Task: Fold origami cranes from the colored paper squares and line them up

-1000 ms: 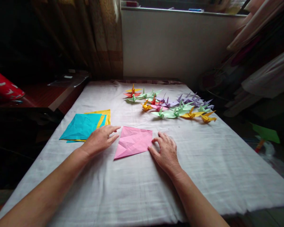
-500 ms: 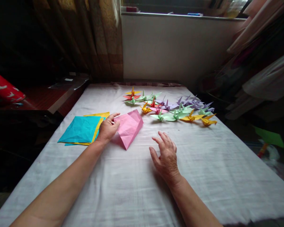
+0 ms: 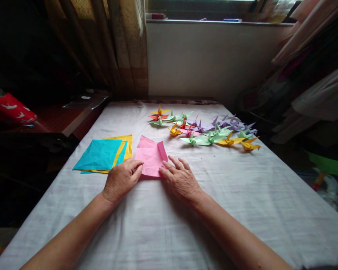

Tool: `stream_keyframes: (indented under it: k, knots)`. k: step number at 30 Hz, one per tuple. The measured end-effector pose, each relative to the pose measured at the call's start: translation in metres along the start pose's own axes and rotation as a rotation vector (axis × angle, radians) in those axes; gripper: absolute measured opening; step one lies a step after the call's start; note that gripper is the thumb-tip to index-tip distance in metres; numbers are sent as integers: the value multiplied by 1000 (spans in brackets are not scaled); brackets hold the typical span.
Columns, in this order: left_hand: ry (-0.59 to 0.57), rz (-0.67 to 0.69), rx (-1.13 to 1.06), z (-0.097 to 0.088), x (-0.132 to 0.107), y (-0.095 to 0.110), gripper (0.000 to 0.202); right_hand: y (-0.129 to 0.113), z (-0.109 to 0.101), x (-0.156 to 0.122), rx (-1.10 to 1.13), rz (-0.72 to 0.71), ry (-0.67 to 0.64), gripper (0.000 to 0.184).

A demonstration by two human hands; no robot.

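Note:
A creased pink sheet of origami paper [image 3: 149, 155] lies between my hands, its right edge bent upward. My left hand [image 3: 124, 176] pinches its lower left corner between thumb and fingers. At the lower right corner, my right hand [image 3: 181, 180] touches the paper with thumb and index finger, while its other fingers are spread; whether it grips the edge is hard to see. Left of the pink sheet is a loose stack of blue paper [image 3: 98, 154] and yellow paper [image 3: 128, 144], close to my left knuckles.
Several folded paper cranes [image 3: 211, 138] in green, purple, yellow, red and pink stand across the back right of the cloth-covered table [image 3: 146, 232]. A red container with white bird shapes [image 3: 12, 108] lies on a dark side surface at left. Clothes hang at right.
The pink sheet has turned and come down flatter, nearer to me. My left hand has moved to its lower corner, and my right hand has come leftward onto the paper.

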State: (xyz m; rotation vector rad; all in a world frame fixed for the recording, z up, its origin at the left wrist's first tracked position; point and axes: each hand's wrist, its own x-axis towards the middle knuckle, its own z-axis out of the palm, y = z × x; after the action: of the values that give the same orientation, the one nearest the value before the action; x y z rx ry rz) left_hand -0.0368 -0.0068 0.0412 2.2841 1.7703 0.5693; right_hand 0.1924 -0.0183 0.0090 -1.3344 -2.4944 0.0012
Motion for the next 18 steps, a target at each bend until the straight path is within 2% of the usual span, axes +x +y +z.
stream_keyframes:
  k: [2, 5, 7, 9, 12, 15, 18]
  knots:
    - [-125, 6, -28, -5, -5, -4, 32, 4, -2, 1, -2, 79, -39, 36]
    - [-320, 71, -12, -12, -12, -8, 45, 7, -5, -3, 33, 124, -87, 35]
    - [-379, 118, 71, -17, -15, -6, 44, 8, -6, -6, 61, 129, -113, 35]
    - [-360, 153, 188, -21, -16, -3, 32, 9, -7, -7, 87, 127, -133, 42]
    - [-238, 260, 325, -24, -11, -3, 23, 10, -7, -9, 110, 126, -135, 49]
    - [-134, 444, 295, -18, -1, -16, 19, 10, -5, -10, 115, 122, -104, 47]
    - [-146, 553, 179, -5, 8, -32, 22, 12, -3, -11, 94, 94, -49, 38]
